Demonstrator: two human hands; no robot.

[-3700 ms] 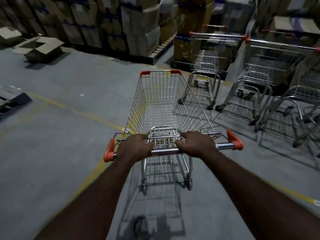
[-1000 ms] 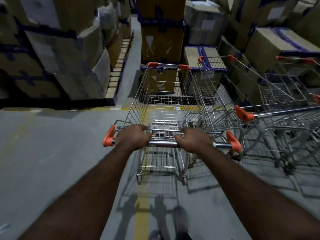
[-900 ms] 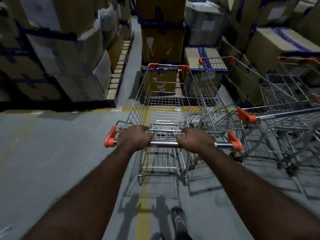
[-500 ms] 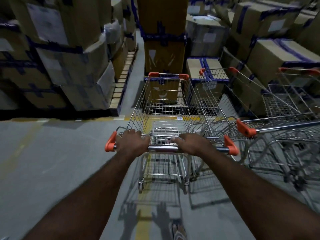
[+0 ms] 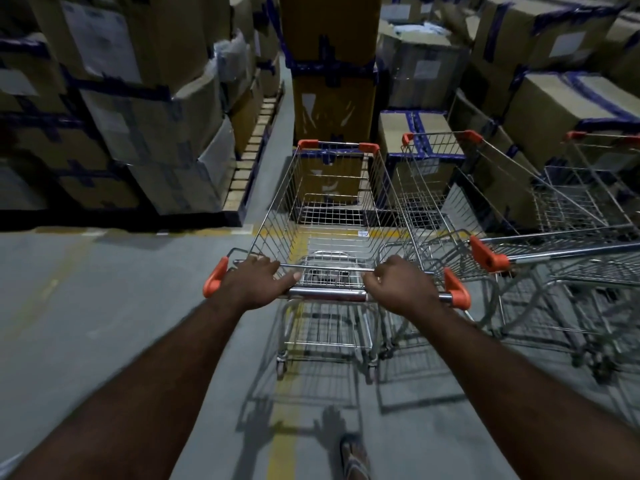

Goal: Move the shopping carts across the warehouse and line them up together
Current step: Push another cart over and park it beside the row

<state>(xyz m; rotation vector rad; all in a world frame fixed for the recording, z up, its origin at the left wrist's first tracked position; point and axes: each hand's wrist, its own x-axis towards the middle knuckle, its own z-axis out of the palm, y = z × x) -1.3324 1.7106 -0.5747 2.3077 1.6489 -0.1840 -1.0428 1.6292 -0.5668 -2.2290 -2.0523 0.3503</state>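
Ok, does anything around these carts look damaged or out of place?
The cardboard boxes stacked on the left look crushed, with sagging edges and sides bulging over the pallet. The empty cart in front and the carts on its right stand upright.

Blue-taped cardboard boxes (image 5: 149, 109) are stacked at the left on a wooden pallet (image 5: 249, 157). A tall box stack (image 5: 332, 98) is placed at the centre, further boxes (image 5: 561, 105) at the right. A yellow line (image 5: 287, 427) is painted on the grey floor (image 5: 104, 306).
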